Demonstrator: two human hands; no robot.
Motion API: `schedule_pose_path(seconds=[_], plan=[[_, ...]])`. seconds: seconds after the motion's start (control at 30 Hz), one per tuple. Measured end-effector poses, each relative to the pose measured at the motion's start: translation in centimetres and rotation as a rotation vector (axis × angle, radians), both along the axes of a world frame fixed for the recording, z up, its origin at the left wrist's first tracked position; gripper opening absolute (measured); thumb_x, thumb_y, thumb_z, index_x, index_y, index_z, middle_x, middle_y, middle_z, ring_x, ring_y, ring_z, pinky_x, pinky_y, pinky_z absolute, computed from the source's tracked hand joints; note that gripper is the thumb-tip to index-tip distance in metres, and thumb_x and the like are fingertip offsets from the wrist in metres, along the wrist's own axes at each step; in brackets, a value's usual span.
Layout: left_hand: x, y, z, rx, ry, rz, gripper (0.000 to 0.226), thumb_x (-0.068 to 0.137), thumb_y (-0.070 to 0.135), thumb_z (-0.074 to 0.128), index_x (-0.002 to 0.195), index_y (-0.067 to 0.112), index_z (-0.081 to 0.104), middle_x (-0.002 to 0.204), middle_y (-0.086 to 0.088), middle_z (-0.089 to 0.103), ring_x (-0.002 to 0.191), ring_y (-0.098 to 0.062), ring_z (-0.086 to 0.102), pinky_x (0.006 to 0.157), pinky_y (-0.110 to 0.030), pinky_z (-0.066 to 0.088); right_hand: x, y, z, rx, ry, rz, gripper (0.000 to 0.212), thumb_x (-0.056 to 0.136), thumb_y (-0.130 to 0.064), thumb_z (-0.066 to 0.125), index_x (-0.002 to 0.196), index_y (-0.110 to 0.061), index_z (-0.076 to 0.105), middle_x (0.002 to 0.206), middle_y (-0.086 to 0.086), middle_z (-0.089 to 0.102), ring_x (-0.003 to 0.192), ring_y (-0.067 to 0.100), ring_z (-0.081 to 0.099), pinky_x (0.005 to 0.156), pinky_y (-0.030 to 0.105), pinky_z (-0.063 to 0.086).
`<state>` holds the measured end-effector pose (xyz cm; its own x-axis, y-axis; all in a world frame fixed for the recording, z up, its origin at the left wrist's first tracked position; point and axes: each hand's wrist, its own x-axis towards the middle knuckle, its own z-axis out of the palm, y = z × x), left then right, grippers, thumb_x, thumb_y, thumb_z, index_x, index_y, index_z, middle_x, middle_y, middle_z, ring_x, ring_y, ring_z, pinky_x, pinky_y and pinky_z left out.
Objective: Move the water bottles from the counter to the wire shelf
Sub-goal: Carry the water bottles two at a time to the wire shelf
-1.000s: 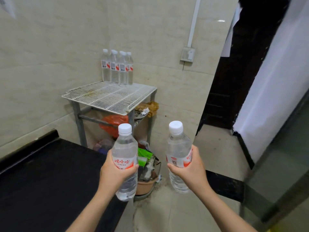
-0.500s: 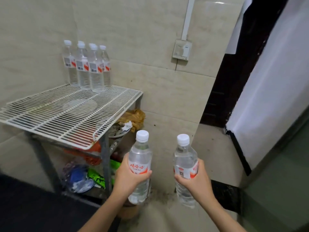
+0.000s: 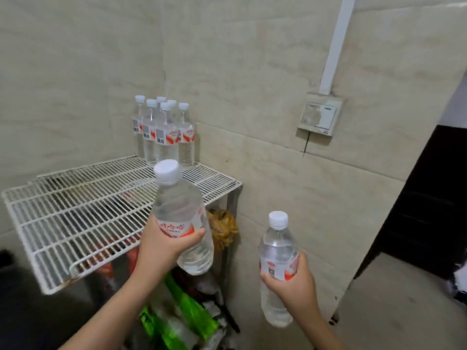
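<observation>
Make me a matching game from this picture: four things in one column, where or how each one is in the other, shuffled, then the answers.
1. left-hand bottle
2. right-hand bottle
3. group of bottles
4. wall switch

a. just below a white wall duct
b. upright, to the right of the wire shelf
c. tilted, in front of the shelf
d. standing at the shelf's back corner

Pairs: 1-c, 2-b, 3-d, 4-a

Both bare forearms reach forward. The left hand (image 3: 161,246) is raised higher and wraps the label of a tilted bottle (image 3: 180,205). The right hand (image 3: 294,284), lower and apart, grips an upright bottle (image 3: 278,248).
</observation>
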<state>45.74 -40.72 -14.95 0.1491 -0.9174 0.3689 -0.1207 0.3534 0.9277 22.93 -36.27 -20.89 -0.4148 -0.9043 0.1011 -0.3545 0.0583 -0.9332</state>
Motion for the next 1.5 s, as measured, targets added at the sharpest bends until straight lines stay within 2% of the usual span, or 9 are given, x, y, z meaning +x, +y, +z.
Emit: schedule_pose_path(seconds=[0.23,0.37,0.53,0.73,0.87,1.0,1.2,1.37,1.5], plan=[[2.1,-3.4,5.2,-0.084,0.069,0.309,0.082,0.042,0.023,0.087,0.117,0.016,0.055,0.108,-0.002,0.068,0.098,-0.018,0.065,0.089,-0.041,0.051,0.8,-10.0,6.0,-0.248,-0.019,0.180,0.054,0.057,-0.011,0.084,0.085,-0.030,0.041,0.080,-0.018,0.053,0.071,-0.004,0.052,0.060,0.013,0.039],[3.8,-5.9,5.6,-0.061,0.055,0.406,0.084,0.039,0.036,0.078,0.117,0.018,0.053,0.108,-0.005,0.067,0.097,-0.023,0.065,0.088,-0.047,0.051,3.0,-16.5,8.6,-0.349,-0.033,0.247,0.060,0.058,-0.017,0.084,0.096,-0.027,0.040,0.084,-0.020,0.051,0.075,0.006,0.054,0.069,0.022,0.043],[5.0,-10.5,4.5,-0.008,0.078,0.464,0.090,0.032,0.049,0.082,0.113,0.019,0.056,0.105,-0.005,0.068,0.094,-0.024,0.066,0.088,-0.051,0.052,6.9,-24.7,10.3,-0.393,-0.067,0.247,0.061,0.059,-0.022,0.084,0.101,-0.022,0.040,0.095,-0.004,0.056,0.082,0.014,0.058,0.069,0.028,0.047],[5.1,-15.0,4.3,0.001,0.081,0.537,0.067,0.053,0.016,0.082,0.113,0.017,0.053,0.103,-0.006,0.066,0.094,-0.026,0.064,0.083,-0.044,0.052,10.7,-33.5,10.6,-0.355,-0.032,0.237,0.060,0.061,-0.030,0.082,0.103,-0.023,0.040,0.101,-0.001,0.059,0.084,0.014,0.057,0.070,0.027,0.045],[4.8,-16.1,4.5,0.021,0.044,0.568,0.087,0.036,0.042,0.079,0.115,0.021,0.050,0.105,-0.003,0.065,0.094,-0.023,0.064,0.083,-0.046,0.053,12.5,-37.5,10.2,-0.308,-0.006,0.204,0.070,0.061,-0.037,0.081,0.115,-0.011,0.045,0.111,0.005,0.060,0.087,0.014,0.052,0.073,0.027,0.042],[3.9,-18.0,4.0,0.022,0.016,0.670,0.074,0.048,0.029,0.084,0.112,0.021,0.048,0.103,-0.003,0.063,0.094,-0.023,0.063,0.084,-0.047,0.052,13.4,-40.1,9.4,-0.268,0.022,0.204,0.075,0.061,-0.041,0.080,0.118,-0.007,0.044,0.114,0.010,0.059,0.092,0.019,0.054,0.074,0.029,0.043],[0.2,-23.5,3.9,0.027,0.004,0.749,0.067,0.056,0.024,0.084,0.110,0.021,0.044,0.093,0.008,0.058,0.090,-0.017,0.061,0.078,-0.037,0.052,12.7,-41.3,6.8,-0.297,0.097,0.347,0.092,0.065,-0.047,0.075,0.135,-0.011,0.028,0.129,0.011,0.050,0.115,0.028,0.051,0.095,0.050,0.046],[-2.1,-28.9,3.7,0.019,0.026,0.781,0.064,0.058,0.022,0.084,0.102,0.021,0.038,0.105,-0.003,0.054,0.095,-0.019,0.057,0.076,-0.031,0.047,11.2,-41.2,5.2,-0.190,-0.013,0.602,0.092,0.068,-0.023,0.075,0.140,-0.029,0.017,0.135,0.006,0.047,0.121,0.025,0.049,0.097,0.048,0.046],[-2.8,-31.5,2.9,0.029,0.039,0.862,0.075,0.055,0.032,0.084,0.114,0.013,0.041,0.115,-0.011,0.050,0.109,-0.027,0.052,0.093,-0.047,0.047,10.6,-41.4,5.0,-0.195,-0.057,0.678,0.096,0.070,-0.008,0.073,0.143,-0.023,0.013,0.140,0.004,0.043,0.124,0.022,0.046,0.100,0.037,0.044]])
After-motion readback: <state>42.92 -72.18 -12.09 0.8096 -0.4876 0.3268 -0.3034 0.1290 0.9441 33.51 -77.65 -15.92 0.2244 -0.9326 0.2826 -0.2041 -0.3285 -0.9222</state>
